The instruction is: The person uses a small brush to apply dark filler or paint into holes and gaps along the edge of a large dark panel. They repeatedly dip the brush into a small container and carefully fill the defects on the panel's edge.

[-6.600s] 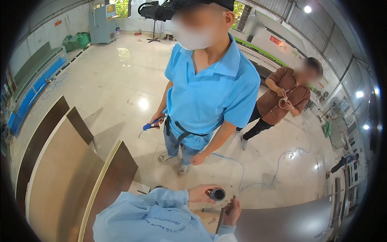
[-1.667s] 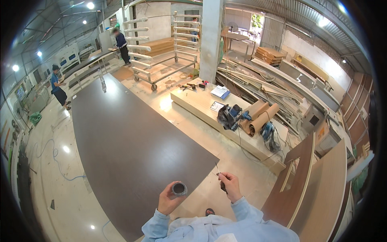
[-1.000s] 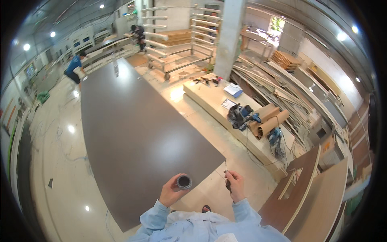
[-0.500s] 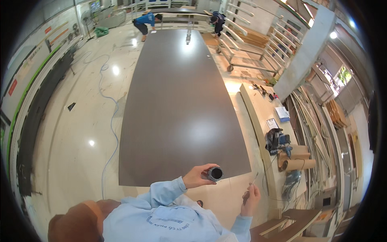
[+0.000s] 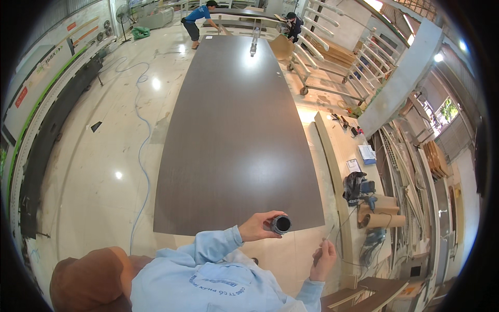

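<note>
My left hand [image 5: 258, 226] is closed round a small dark cup [image 5: 281, 224] with a dark round mouth, beside the near edge of a large dark brown board [image 5: 234, 135]. To its right, my right hand [image 5: 324, 256] pinches a slender tool [image 5: 332, 232] by its brown handle. The thin, pale tip points up and away; its exact kind is too small to make out. Both hands stay apart from each other and from the board. What the cup holds is too dark to tell.
A clear bottle [image 5: 254, 41] stands at the board's far end. Two co-workers, one in a blue shirt [image 5: 196, 18], bend near there. On the right, a bench [image 5: 338, 132] bears power tools [image 5: 367, 186] and a brown paper roll [image 5: 384, 221]. A blue hose [image 5: 147, 171] trails across the floor.
The view has shifted slightly. The far co-worker in blue has raised their upper body, and the other one's head has lifted. My hands keep the same hold on the cup and tool.
</note>
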Demonstrator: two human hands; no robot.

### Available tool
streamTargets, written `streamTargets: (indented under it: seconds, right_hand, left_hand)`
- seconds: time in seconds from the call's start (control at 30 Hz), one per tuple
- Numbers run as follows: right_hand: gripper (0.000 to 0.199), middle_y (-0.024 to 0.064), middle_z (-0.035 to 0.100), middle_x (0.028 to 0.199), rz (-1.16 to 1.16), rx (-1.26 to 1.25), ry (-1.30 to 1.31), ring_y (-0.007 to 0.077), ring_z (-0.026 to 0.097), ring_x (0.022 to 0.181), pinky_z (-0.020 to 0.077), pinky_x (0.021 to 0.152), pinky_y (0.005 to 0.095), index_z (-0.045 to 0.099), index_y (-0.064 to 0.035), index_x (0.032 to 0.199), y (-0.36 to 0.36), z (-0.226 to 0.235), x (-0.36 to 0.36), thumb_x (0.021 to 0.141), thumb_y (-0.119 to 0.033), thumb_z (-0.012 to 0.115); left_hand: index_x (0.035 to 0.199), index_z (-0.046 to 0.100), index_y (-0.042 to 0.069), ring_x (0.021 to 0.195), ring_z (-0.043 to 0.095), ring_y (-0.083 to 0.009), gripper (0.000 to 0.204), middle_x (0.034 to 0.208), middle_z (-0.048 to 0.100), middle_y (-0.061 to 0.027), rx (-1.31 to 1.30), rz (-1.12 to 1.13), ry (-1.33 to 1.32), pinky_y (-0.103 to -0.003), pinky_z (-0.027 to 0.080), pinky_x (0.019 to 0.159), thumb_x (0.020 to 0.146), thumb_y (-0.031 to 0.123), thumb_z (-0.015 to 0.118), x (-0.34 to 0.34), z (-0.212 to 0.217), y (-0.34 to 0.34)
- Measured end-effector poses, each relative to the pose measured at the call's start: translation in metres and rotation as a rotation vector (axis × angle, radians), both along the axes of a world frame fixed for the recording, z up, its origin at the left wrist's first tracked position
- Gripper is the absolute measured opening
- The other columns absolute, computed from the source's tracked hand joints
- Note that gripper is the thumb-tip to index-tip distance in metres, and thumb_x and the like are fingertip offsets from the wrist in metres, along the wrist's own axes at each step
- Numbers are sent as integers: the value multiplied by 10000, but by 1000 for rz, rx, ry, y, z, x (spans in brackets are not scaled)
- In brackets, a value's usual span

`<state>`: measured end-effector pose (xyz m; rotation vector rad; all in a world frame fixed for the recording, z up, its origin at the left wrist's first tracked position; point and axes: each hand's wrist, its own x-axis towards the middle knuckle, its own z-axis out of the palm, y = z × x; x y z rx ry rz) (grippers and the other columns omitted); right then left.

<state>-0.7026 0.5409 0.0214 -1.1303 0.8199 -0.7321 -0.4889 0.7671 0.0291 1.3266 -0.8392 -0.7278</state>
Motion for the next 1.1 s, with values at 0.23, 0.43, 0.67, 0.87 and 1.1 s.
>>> streamTargets:
  seconds: [0.23, 0.43, 0.67, 0.87, 1.1]
  right_hand:
    - [168, -44, 564, 743, -18, -12, 48, 35, 474, 541, 376, 487, 217, 694, -12, 1121, 5, 3, 0, 1028, -152, 683]
    - [190, -36, 603, 805, -29, 18, 41, 38, 521, 580, 409, 512, 221, 698, -4, 1151, 12, 9, -1, 1025, -145, 685]
    - [172, -51, 564, 729, -24, 33, 50, 34, 503, 570, 397, 522, 212, 701, -10, 1108, 15, 13, -4, 1026, -160, 682]
    - [153, -11, 633, 805, -39, 52, -16, 35, 489, 526, 339, 454, 216, 738, 10, 1070, 17, 7, -7, 1007, -127, 715]
    - [152, -27, 607, 759, -50, 44, -28, 23, 446, 503, 290, 443, 216, 733, 10, 1063, 18, 6, -13, 1011, -129, 702]
  left_hand:
    - [1459, 579, 94, 1219, 656, -171, 692, 1377, 664, -55, 8, -11, -6, -360, 557, 1034, 839, 140, 884, 0, 3, 1]
    - [1454, 582, 91, 1234, 647, -163, 684, 1397, 653, -42, 16, -5, -24, -353, 541, 1056, 839, 110, 880, -1, 6, 4]
    - [1457, 574, 66, 1213, 665, -169, 711, 1381, 665, -55, -17, 16, -1, -351, 541, 1053, 827, 125, 897, -3, 1, 5]
    - [1458, 577, 66, 1199, 673, -167, 722, 1347, 689, -55, -10, 14, -32, -349, 546, 1029, 815, 110, 903, -1, 2, 9]
    - [1471, 542, 40, 1278, 632, -164, 746, 1437, 639, -77, 40, 1, -7, -349, 506, 1100, 818, 96, 899, 0, 7, 15]
